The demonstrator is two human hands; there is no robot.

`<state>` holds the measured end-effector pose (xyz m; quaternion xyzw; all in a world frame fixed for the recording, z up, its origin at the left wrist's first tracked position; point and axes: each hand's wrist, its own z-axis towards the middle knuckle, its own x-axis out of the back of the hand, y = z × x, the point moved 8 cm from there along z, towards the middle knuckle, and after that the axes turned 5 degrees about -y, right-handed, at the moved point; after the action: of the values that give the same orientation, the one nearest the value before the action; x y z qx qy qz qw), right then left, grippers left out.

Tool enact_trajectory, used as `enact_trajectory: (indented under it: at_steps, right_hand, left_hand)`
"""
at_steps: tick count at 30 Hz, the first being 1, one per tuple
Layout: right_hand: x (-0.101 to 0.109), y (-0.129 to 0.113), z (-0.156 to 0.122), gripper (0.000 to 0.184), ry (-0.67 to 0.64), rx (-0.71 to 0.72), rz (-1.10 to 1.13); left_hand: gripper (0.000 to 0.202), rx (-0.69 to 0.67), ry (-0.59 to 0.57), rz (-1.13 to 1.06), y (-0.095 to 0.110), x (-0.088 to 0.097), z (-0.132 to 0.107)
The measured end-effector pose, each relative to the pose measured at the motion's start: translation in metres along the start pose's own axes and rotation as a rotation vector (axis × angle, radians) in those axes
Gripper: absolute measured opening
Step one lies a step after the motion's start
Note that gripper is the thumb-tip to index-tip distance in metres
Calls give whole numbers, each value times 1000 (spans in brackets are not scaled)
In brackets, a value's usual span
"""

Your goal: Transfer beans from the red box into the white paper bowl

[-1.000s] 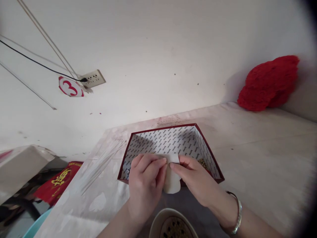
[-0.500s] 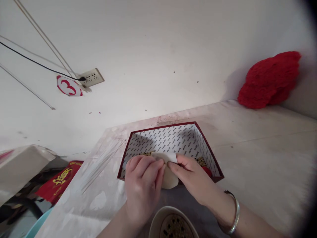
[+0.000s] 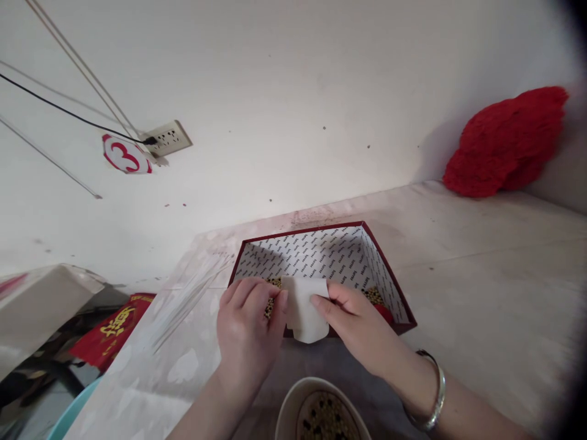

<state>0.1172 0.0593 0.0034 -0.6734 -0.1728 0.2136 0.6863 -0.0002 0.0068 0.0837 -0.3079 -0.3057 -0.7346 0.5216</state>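
Note:
A small pale paper pouch (image 3: 306,308) with a flap at its lower end is held up over the front of an open box (image 3: 316,253). My right hand (image 3: 355,318) grips its right edge, thumb across the face. My left hand (image 3: 250,321) is closed at its left edge, thumb and fingertips pinching there. The box has a dark red rim and a printed white lining. Speckled small beads or seeds (image 3: 373,296) and part of a red object (image 3: 384,313) show inside it; my hands hide the rest.
A bowl (image 3: 293,400) of mixed grains or beads stands at the near edge. Thin white sticks (image 3: 195,299) lie on the patterned cloth to the left. A red fluffy bundle (image 3: 507,143) rests by the wall; a socket (image 3: 169,139) hangs at upper left.
My left hand has moved left from the pouch's middle to its left edge. More of the pouch's face shows, and its flap lies differently. My right hand keeps its grip.

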Motion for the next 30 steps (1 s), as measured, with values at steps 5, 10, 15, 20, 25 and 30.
enact_trajectory:
  at_steps: [5, 10, 15, 20, 25, 30]
  right_hand:
    - [3, 6, 1, 20, 35, 0, 174]
    - [1, 13, 2, 20, 39, -33, 316]
    - [1, 15, 2, 16, 67, -68, 410]
    - [10, 13, 3, 13, 144, -48, 554]
    - [17, 11, 4, 10, 192, -6, 559]
    - [22, 8, 3, 11, 200, 44, 401]
  left_hand:
    - [14, -186, -137, -210, 30, 8, -22]
    - [30, -536, -258, -161, 67, -17, -64]
    - [45, -526, -289, -142, 57, -21, -75]
    - [19, -170, -280, -109, 0, 2, -44]
    - [27, 113, -618, 168, -74, -36, -11]
    - [16, 37, -903, 224, -89, -97, 5]
